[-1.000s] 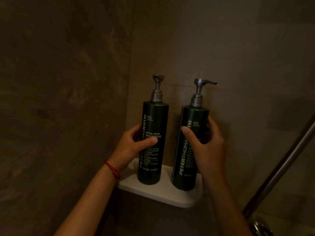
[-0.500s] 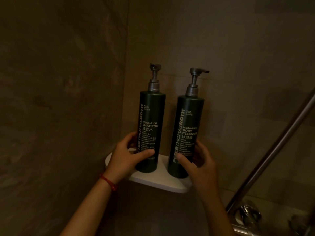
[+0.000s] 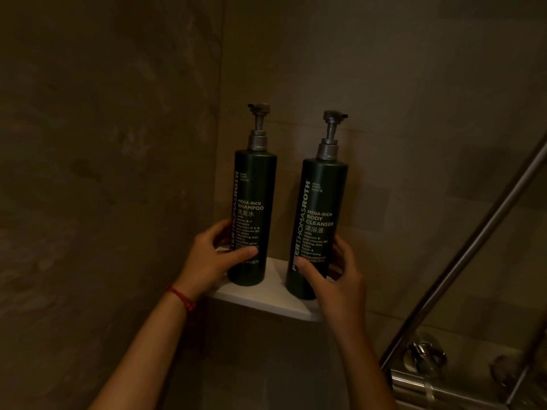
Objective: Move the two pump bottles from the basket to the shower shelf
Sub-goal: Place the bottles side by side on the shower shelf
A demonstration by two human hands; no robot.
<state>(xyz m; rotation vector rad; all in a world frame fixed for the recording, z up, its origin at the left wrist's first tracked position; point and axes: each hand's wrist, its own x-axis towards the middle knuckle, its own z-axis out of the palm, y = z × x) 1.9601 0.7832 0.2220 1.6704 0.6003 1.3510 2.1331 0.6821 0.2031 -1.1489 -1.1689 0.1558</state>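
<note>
A dim shower corner of brown stone tiles (image 3: 103, 143), with a slanted metal rail (image 3: 461, 261) and chrome fittings (image 3: 426, 356) at the lower right. Nearest, two bare forearms reach up, and the left wrist wears a red string bracelet (image 3: 182, 298). The left hand (image 3: 213, 258) grasps the lower part of the shampoo bottle (image 3: 254, 187); the right hand (image 3: 340, 276) grasps the lower part of the body cleanser bottle (image 3: 322, 202). Both dark pump bottles stand upright, side by side but apart, on the white corner shelf (image 3: 266, 297) against the walls.
</note>
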